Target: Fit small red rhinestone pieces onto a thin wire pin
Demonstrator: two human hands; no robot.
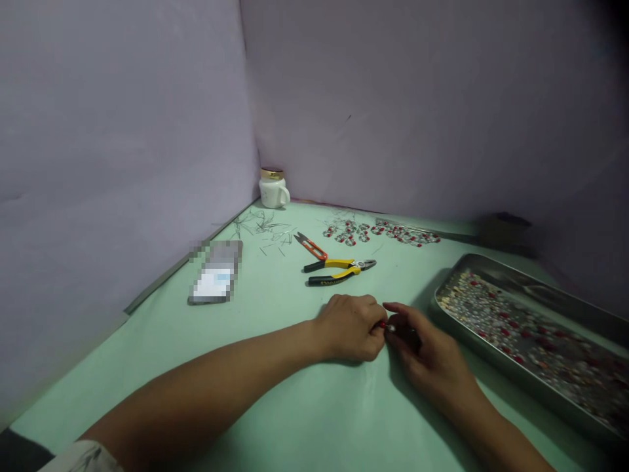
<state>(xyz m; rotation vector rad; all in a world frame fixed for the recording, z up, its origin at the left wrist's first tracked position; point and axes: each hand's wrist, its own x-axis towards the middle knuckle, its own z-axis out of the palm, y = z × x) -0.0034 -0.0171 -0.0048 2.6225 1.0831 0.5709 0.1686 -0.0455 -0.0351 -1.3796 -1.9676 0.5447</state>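
My left hand rests on the table, its fingers curled closed around a small string of beads. A red bead pokes out between its thumb and forefinger. Just beyond that is a white bead, at the fingertips of my right hand. The right thumb and a finger close on this white bead, while the forefinger arches above. Any wire or thread through the beads is hidden or too fine to make out.
Yellow-and-black pliers and orange thread snips lie ahead. A metal tray of loose beads stands at right. Beaded pieces and thin wire-like pieces lie farther back. A phone and a lidded mug are left.
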